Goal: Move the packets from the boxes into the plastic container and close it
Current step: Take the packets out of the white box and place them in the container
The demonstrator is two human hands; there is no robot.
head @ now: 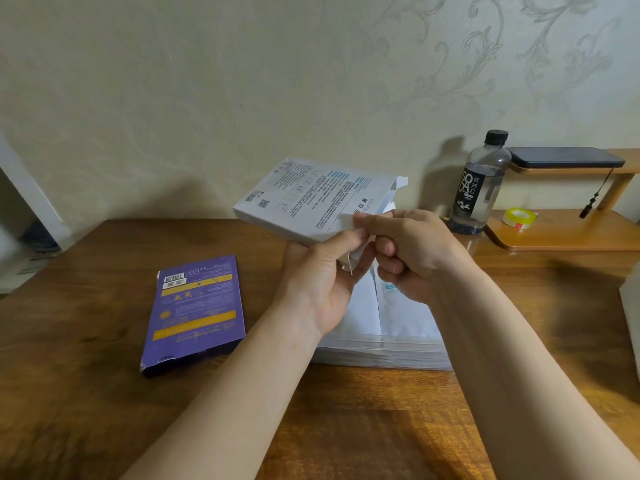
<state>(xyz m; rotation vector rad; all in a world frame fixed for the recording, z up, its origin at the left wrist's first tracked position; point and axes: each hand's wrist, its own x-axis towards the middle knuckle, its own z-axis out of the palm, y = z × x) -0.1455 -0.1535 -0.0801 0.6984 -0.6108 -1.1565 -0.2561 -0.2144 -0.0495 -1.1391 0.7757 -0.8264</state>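
White box (311,199) held tilted over the plastic container (381,355), open end toward the hands. Left hand (318,285) grip pinches its near corner. Right hand (412,251) grip is curled tight, probably on the end flap, though this is partly hidden. Thin card: light and crushable, so hold it by the edges. Packets (405,313) in the container look flat and slick.

Wooden table (86,393) fills the view, dark grain running across it. Left of centre, a purple box (197,313) lies flat, printed side up. Just right of it sits a clear container (381,355), low-walled, white packets (405,313) lying inside. Back right, a bottle (479,188) with a black cap stands upright, right beside a pale two-tier shelf (571,237). On the lower tier, a roll of yellow tape (518,217); up top, a dark phone (564,156) lies flat, a cord dangling off the edge.
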